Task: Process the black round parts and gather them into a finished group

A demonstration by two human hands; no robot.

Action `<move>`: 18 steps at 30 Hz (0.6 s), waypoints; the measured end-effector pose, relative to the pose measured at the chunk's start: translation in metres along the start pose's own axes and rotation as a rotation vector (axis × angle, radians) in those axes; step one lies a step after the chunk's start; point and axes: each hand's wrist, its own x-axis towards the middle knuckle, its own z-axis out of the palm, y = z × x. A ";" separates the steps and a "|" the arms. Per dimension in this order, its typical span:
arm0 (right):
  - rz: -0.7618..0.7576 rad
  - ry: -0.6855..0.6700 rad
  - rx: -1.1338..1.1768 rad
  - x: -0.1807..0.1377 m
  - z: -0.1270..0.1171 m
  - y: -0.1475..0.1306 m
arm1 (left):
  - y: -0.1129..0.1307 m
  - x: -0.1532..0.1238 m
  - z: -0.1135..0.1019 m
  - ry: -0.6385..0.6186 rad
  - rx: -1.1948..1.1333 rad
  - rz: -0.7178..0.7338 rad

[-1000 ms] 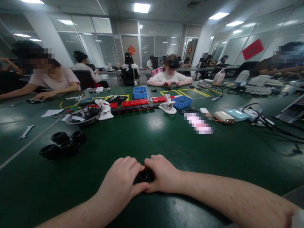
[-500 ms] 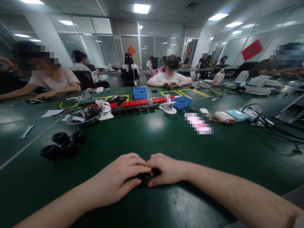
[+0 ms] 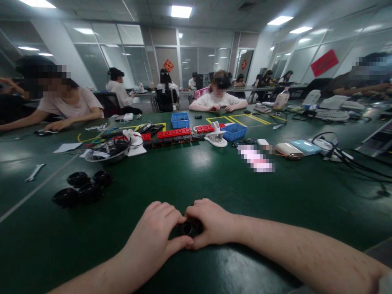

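Note:
Both of my hands meet over a small black round part on the green table, close to the near edge. My left hand curls round its left side, thumb underneath and fingers bent over the top. My right hand grips its right side with closed fingers. Most of the part is hidden between the fingers; only a dark ring-shaped face shows.
Several black round parts lie to the left, a wrench farther left. Mid-table stand a metal bowl, red strips, blue bins and white clamps. Power banks and cables lie on the right. Other people sit around the table.
My left hand's fingers, spread flat over the part half a second ago, have curled back up, and the part's dark face shows again between both hands.

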 end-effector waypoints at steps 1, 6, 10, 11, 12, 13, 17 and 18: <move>0.009 0.015 -0.014 0.000 0.002 -0.001 | 0.002 -0.001 0.002 0.014 0.034 -0.010; -0.012 0.029 -0.045 0.000 0.005 -0.001 | 0.001 -0.003 0.007 0.084 0.077 -0.015; -0.141 -0.005 -0.009 -0.001 -0.001 0.005 | -0.008 -0.003 0.001 0.070 -0.041 0.098; -0.173 -0.028 0.006 -0.001 -0.003 0.007 | -0.010 -0.003 -0.003 0.027 -0.080 0.145; -0.196 -0.054 0.017 -0.001 -0.005 0.008 | -0.012 -0.004 -0.007 -0.026 -0.114 0.192; -0.213 -0.078 0.023 -0.001 -0.007 0.010 | -0.013 -0.004 -0.011 -0.078 -0.137 0.232; -0.239 -0.117 0.033 0.001 -0.011 0.012 | -0.014 -0.002 -0.022 -0.207 -0.163 0.296; -0.236 -0.118 0.034 0.001 -0.011 0.012 | -0.014 -0.001 -0.022 -0.219 -0.170 0.296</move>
